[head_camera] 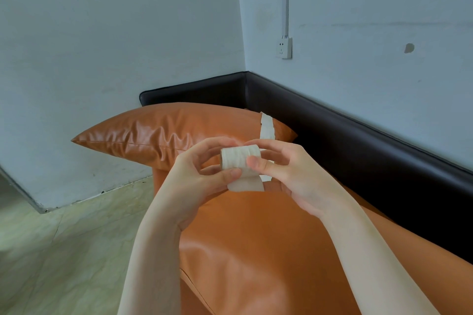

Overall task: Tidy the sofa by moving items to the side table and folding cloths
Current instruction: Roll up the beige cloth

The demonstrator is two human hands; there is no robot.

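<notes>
The fingers [252,162] of the right hand [294,176] pinch one end of a small white paper roll [240,160], while the left hand [199,174] grips its other end with the thumb pressing the loose tail [247,184] against the roll, probably so the strip winds back on. A longer stretch [267,125] seems to trail behind, over the orange cushion [163,133]. All this is held above the sofa seat [256,250], clear of it; no side table shows.

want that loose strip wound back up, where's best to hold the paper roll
Hold the roll by its two flat ends, one hand from each side. It lies sideways, so its wound face stays free to turn. The left hand and right hand flank it; the strip trails over the cushion.
</notes>
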